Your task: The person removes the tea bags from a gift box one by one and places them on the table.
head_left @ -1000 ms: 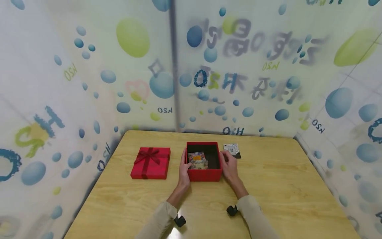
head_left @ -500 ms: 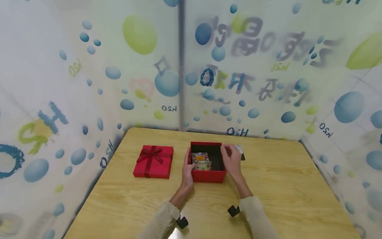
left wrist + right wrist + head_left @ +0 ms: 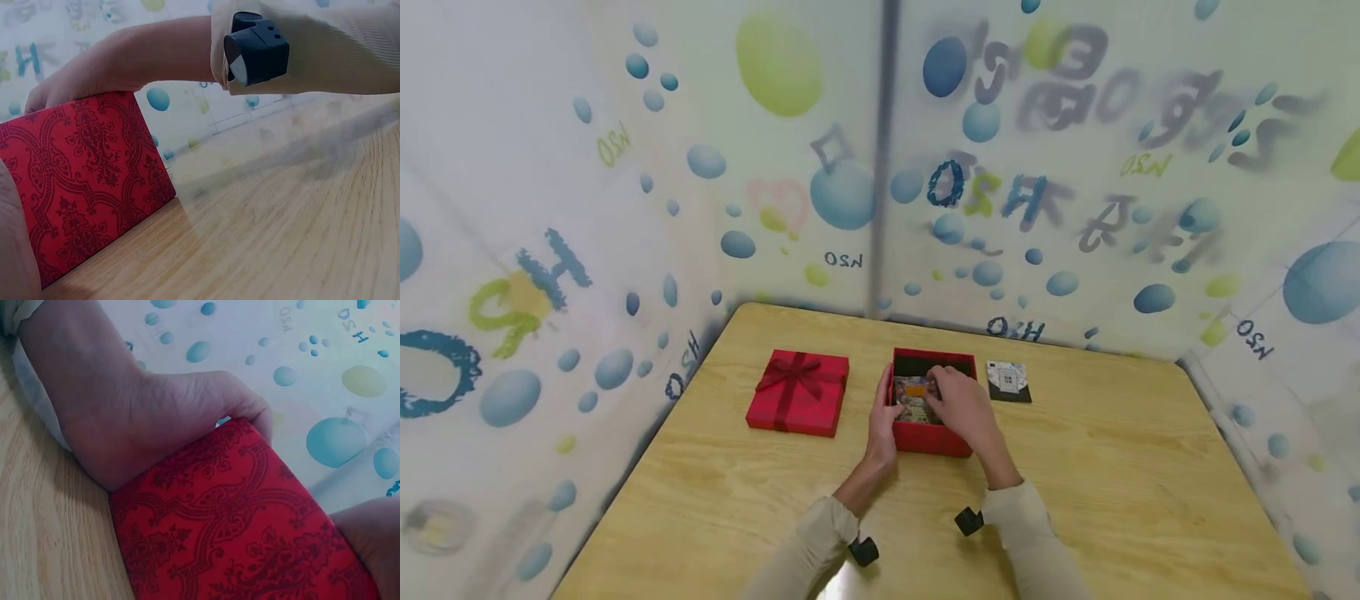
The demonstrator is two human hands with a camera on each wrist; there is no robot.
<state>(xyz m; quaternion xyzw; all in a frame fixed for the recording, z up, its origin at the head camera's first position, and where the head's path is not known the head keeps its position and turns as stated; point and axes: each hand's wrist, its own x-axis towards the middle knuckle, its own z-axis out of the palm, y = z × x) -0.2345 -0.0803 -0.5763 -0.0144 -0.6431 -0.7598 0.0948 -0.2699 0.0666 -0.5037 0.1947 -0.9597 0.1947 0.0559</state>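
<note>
1. Your left hand (image 3: 883,423) is gripping the open, square red box (image 3: 929,439) with its dark inside and deep-red scroll pattern: the fingers are lying along the outside of the left wall, and the thumb is hooking over the rim.
2. Your right hand (image 3: 966,406) is reaching over the box's right wall, its fingers bending down inside; the pictures are hiding the tips, so you cannot tell whether they are pinching anything.
3. The small, flat, multicoloured packet with an orange patch (image 3: 915,390) is lying in the box, just left of your right fingers and beyond your left thumb.
4. The pale, multicoloured flat packet (image 3: 913,411) is lying nearer you, between your left thumb and your right hand.
5. The square red lid with a dark-red ribbon bow (image 3: 801,393) is resting left of your left fingers, well apart from them.
6. The flat white, grey and black square (image 3: 1008,381) is lying right of your right fingers, outside the box.
7. The pale wooden table (image 3: 1097,492) is supporting the box and lid below your fingers.
</note>
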